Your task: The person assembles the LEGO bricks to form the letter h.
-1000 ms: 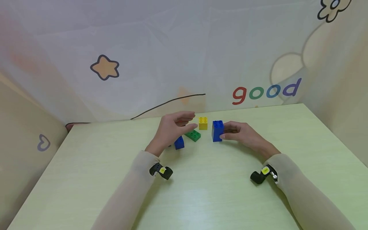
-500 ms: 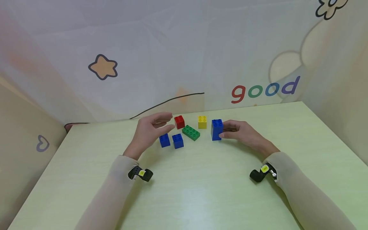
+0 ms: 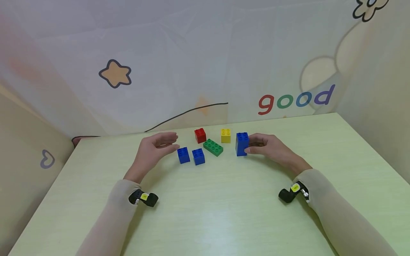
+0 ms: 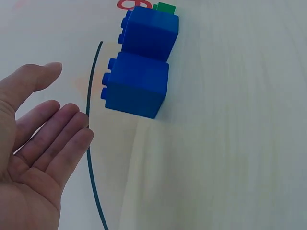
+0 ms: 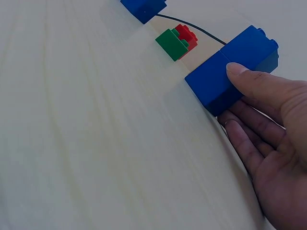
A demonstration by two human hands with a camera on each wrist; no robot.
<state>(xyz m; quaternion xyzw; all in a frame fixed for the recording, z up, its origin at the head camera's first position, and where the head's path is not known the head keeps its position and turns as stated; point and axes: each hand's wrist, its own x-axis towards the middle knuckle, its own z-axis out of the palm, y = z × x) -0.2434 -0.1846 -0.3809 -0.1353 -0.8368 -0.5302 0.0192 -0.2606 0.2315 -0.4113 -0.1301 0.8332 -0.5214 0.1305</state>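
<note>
While R hand [image 3: 274, 148] pinches blue stack [image 3: 241, 144], L hand [image 3: 147, 152] hovers, thumb [image 4: 33, 80] & fingers [image 4: 67, 152] apart.

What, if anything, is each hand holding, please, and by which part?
The right hand holds a blue two-brick stack by its right side; the left hand, nothing.

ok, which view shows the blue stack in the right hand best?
Right wrist: the blue stack is largest there, showing its side seam and the right hand gripping it. Head shows it small but upright, its top face visible. I can't make it out in left wrist.
</note>
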